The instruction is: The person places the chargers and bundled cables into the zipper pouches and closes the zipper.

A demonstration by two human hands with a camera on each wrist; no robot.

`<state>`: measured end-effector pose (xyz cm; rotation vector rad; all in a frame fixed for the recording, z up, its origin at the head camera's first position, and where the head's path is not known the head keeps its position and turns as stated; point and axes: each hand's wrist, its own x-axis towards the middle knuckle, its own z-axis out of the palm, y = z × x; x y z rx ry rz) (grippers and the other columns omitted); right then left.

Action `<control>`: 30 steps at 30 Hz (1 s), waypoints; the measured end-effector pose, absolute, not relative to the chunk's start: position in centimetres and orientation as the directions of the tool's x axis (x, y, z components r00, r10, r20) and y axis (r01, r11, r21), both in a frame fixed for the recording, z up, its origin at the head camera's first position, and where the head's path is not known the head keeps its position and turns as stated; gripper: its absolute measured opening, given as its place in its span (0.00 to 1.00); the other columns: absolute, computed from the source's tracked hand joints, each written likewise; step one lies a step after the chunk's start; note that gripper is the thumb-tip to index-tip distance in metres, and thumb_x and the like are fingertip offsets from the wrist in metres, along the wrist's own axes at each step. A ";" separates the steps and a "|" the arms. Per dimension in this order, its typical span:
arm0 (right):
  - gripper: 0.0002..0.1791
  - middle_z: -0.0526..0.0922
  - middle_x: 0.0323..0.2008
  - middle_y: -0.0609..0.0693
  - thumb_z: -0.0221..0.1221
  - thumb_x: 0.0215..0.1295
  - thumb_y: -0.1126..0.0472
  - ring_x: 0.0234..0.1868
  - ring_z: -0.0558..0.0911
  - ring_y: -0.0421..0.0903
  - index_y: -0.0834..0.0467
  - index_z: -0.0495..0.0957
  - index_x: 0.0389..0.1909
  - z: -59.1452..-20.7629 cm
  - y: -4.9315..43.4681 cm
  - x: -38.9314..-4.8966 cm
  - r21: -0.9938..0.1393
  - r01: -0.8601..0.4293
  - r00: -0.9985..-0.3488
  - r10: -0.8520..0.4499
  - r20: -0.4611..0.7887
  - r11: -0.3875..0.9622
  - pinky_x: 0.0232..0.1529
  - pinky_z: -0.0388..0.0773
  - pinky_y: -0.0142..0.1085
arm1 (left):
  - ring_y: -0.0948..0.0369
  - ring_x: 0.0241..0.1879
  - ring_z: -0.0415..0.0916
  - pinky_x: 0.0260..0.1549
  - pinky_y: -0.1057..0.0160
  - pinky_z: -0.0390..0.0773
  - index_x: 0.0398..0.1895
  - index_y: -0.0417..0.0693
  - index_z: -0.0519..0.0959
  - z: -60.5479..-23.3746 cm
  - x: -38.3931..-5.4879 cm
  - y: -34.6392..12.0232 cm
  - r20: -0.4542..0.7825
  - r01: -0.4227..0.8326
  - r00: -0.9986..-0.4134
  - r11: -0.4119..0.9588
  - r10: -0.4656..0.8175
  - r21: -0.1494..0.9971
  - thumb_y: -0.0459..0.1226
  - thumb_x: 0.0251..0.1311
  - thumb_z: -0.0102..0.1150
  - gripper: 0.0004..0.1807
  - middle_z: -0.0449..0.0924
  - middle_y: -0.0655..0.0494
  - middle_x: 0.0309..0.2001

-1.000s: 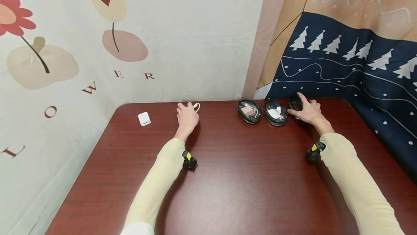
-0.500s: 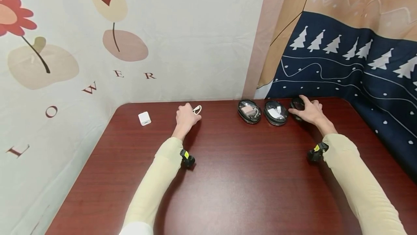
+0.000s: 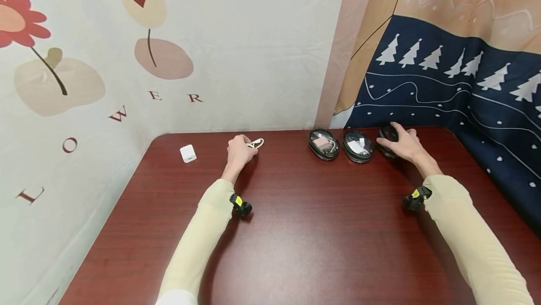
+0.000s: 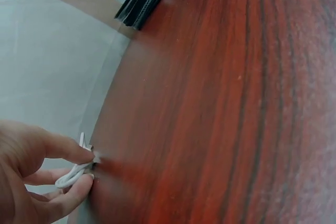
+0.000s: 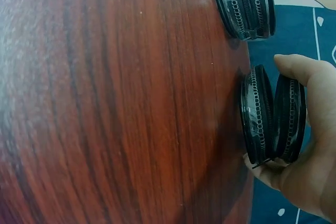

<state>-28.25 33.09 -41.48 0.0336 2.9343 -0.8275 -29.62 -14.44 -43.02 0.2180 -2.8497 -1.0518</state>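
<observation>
Head view: over the last second the left hand (image 3: pixel 240 152) gathers its fingers, which earlier spread over the cable (image 4: pixel 73 176), and a loop now shows plainly to its right. Close up, the thumb and fingertips pinch the coiled bundle by the tabletop's (image 3: pixel 296 230) far edge; whether it is fully lifted, I cannot tell. The right hand (image 3: pixel 405 145) shifts slightly rightward and towards the person, and the right case (image 5: pixel 256 116) goes with it, leaving a wider gap beside its neighbour. For the work in hand, this seems to mean that both things are now under control, one in each of the hands, which stay well apart.

As for containers, the right case is curled into the right hand's grip, its two zip-edged halves parted in a narrow V in the right wrist view; what is inside cannot be seen. Left of it stand the middle case (image 3: pixel 358 160), with something white (image 3: pixel 358 145) showing inside, and the left case (image 3: pixel 324 157), with a pinkish block (image 3: pixel 323 144) and a white cord (image 3: pixel 333 145). A white plug (image 3: pixel 188 153) lies alone, left of the cable.
</observation>
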 end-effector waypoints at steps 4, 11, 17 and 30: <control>0.53 0.47 0.67 0.81 0.51 0.71 0.34 0.64 0.53 0.75 0.65 0.39 0.79 -41.1 33.1 -28.1 -0.527 0.041 -0.996 -0.006 -0.088 0.849 0.62 0.59 0.70 | 0.47 0.40 0.79 0.41 0.52 0.78 0.45 0.37 0.82 -43.1 -29.6 -14.4 0.037 -0.112 -0.981 0.710 -0.191 0.695 0.35 0.54 0.72 0.16 0.83 0.44 0.40; 0.52 0.47 0.66 0.81 0.48 0.72 0.34 0.63 0.55 0.75 0.65 0.38 0.79 -40.8 33.2 -27.9 -0.544 0.048 -0.996 0.001 -0.086 0.838 0.61 0.61 0.69 | 0.48 0.40 0.79 0.41 0.52 0.78 0.45 0.37 0.83 -42.9 -29.3 -14.2 0.043 -0.105 -0.978 0.658 -0.205 0.746 0.35 0.54 0.74 0.17 0.84 0.44 0.39; 0.50 0.45 0.67 0.82 0.41 0.74 0.32 0.64 0.53 0.75 0.64 0.37 0.79 -40.6 33.3 -27.6 -0.564 0.035 -0.997 -0.009 -0.076 0.825 0.60 0.61 0.69 | 0.52 0.34 0.81 0.36 0.56 0.79 0.45 0.38 0.84 -42.5 -28.9 -13.8 0.075 -0.069 -0.978 0.643 -0.193 0.763 0.36 0.53 0.74 0.17 0.85 0.46 0.36; 0.44 0.48 0.67 0.82 0.35 0.77 0.35 0.66 0.53 0.74 0.62 0.40 0.80 -39.4 32.2 -26.4 -0.618 -0.033 -0.999 -0.025 0.022 0.786 0.61 0.56 0.69 | 0.59 0.26 0.86 0.29 0.64 0.85 0.42 0.34 0.84 -41.3 -28.0 -12.3 0.092 0.024 -0.984 0.390 -0.156 0.921 0.30 0.50 0.76 0.16 0.87 0.41 0.34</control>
